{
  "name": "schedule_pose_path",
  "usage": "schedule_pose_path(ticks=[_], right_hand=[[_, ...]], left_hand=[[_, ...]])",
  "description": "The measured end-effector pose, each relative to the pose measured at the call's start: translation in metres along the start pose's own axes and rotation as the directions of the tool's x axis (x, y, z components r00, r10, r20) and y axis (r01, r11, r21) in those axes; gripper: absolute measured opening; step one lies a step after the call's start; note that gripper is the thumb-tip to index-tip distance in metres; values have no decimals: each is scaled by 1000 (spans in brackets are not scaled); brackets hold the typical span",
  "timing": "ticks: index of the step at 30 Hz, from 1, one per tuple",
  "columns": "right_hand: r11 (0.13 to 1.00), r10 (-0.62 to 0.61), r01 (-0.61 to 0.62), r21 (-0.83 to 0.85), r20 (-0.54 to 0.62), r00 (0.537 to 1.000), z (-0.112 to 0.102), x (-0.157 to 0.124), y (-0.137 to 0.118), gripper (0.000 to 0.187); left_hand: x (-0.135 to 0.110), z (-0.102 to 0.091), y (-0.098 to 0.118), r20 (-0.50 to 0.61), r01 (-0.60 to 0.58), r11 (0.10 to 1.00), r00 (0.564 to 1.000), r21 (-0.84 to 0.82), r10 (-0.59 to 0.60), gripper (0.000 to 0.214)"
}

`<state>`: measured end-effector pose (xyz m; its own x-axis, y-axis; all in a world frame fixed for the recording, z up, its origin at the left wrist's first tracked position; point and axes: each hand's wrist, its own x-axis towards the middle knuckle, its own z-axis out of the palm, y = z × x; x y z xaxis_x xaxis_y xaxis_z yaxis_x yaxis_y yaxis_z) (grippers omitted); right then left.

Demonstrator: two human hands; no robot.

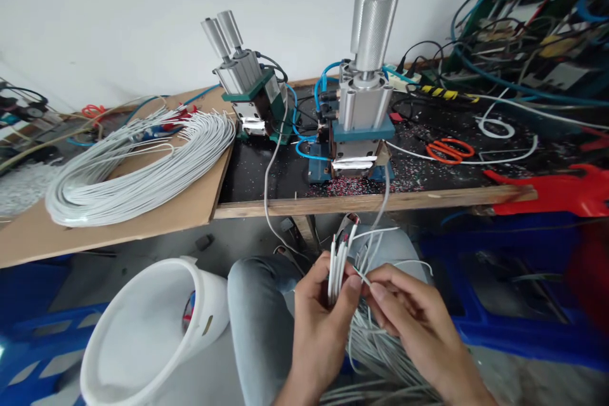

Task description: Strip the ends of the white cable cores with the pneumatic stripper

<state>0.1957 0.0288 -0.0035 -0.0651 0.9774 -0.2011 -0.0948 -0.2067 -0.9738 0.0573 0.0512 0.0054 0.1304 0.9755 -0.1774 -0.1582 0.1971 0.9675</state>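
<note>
My left hand (320,323) is closed around a bunch of white cables (337,269), whose cut ends point upward and show small coloured wire tips. Close beside it, my right hand (413,317) pinches the end of a single grey-white cable (362,276) between thumb and fingers. Below both hands, a thick bundle of loose grey cables (375,342) hangs over my lap. Ahead of the hands, at the bench edge, stands a blue-based pneumatic machine (360,120) with knurled silver cylinders.
A similar green machine (252,92) stands further left. Coiled white cables (143,184) lie on cardboard (190,223). Orange-handled scissors (450,150) and coloured scraps lie on the black bench (419,174). A white bucket (202,311) stands at lower left, and a red tool (561,190) sticks out at right.
</note>
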Motion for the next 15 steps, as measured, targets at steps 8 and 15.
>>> schedule_pose_path(ticks=[8, 15], right_hand=[[990, -16, 23, -138, 50, 999, -3, 0, 1, 30], [919, -87, 122, -374, 111, 990, -5, 0, -9, 26]], left_hand=[[1, -2, -4, -33, 25, 997, 999, -79, -28, 17], [2, 4, 15, -16, -49, 994, 999, 101, 51, 11]])
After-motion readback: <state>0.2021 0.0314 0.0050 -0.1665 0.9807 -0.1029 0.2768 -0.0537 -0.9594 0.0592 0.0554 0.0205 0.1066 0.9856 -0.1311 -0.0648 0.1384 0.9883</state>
